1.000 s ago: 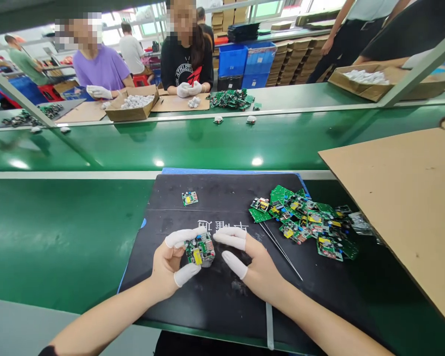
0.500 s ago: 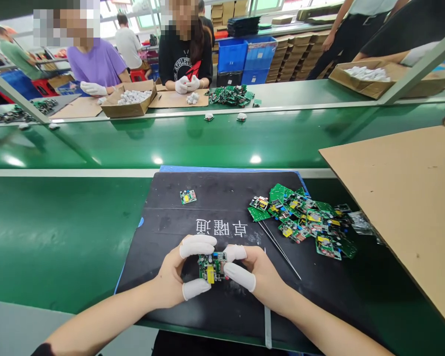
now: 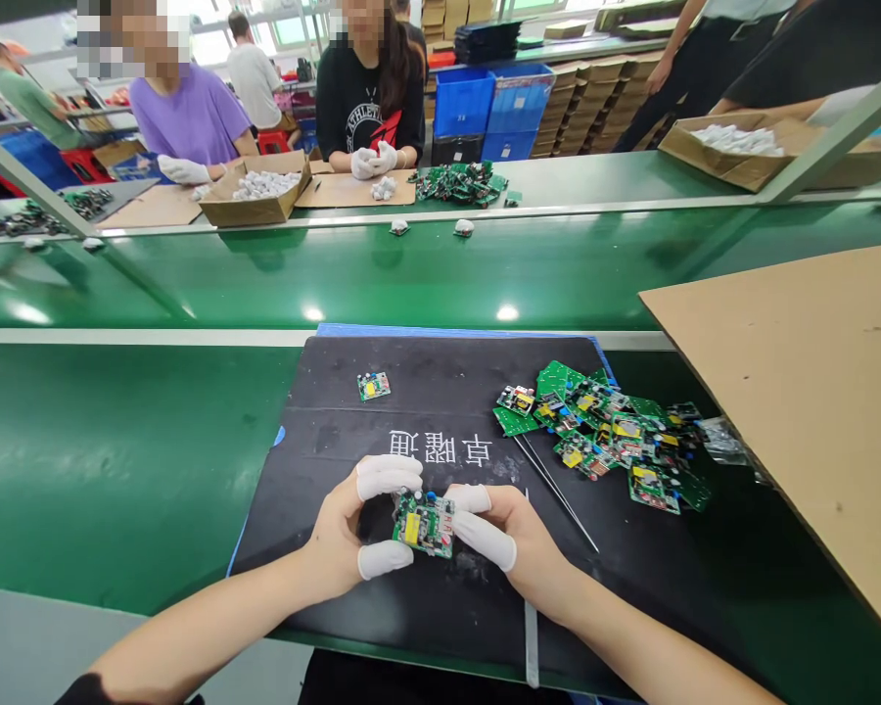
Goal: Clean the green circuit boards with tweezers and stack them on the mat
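Clock: centred on the held board, 12 straight ahead of you.
Circuit board [image 3: 424,525]: between your two hands, above the near half of the black mat [image 3: 455,617], parts side facing you.
Left hand [image 3: 338,531]: grip drawn in on the board's 9 o'clock end, fingers at the top edge, thumb by the lower corner.
Right hand [image 3: 527,548]: grip narrow, thumb and finger pinching the 3 o'clock end.
Finger covers [image 3: 386,560]: white, on both hands.
Lone board [image 3: 374,386]: flat on the mat, 11 o'clock.
Board pile [image 3: 617,431]: heaped, 2 o'clock.
Tweezers [image 3: 585,535]: on the mat, 3 o'clock, far tips near the pile.
Metal strip [image 3: 532,641]: 4 o'clock, running under your right hand.
Desk [image 3: 117,460]: green, beneath the mat.
Cardboard sheet [image 3: 793,392]: beyond the pile, between 2 and 3 o'clock.
Co-worker [image 3: 371,108]: 12 o'clock, across the desk, gloved hands together.
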`<state>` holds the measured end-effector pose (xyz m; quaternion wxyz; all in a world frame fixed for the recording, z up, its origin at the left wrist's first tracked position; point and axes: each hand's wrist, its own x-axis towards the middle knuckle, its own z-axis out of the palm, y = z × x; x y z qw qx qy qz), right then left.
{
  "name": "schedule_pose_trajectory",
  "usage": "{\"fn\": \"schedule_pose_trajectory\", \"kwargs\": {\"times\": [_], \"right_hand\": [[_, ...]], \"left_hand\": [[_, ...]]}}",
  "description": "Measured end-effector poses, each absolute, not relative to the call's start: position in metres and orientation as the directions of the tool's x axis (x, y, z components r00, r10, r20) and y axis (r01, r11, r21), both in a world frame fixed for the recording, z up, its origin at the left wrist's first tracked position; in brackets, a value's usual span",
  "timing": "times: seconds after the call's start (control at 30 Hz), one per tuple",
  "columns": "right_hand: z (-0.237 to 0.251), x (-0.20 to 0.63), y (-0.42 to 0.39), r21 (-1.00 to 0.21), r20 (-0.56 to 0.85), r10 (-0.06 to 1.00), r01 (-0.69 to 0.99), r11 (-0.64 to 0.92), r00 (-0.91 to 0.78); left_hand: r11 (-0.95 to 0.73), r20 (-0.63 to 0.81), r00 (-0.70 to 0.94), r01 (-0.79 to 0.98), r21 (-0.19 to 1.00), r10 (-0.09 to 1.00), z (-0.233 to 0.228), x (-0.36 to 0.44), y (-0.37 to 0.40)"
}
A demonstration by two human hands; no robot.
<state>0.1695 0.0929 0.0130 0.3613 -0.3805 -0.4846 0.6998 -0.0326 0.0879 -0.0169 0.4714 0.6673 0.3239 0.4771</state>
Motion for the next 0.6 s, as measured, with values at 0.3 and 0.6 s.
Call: {"fn": "schedule_pose_trajectory", "kwargs": {"times": [0.3,0.6], "right_hand": [[0.0068,0.1713,0.0974,-0.948,-0.139,0.873,-0.191,-0.253,-0.467],[0.0114,0.1738,0.0882,-0.998,-0.05,0.845,0.059,-0.021,-0.533]], "left_hand": [[-0.353,0.324,0.231,0.096,0.931,0.918,-0.0161,-0.0308,0.084],[-0.207,0.21,0.171,-0.035,0.978,0.963,-0.0189,-0.0291,0.0844]]}}
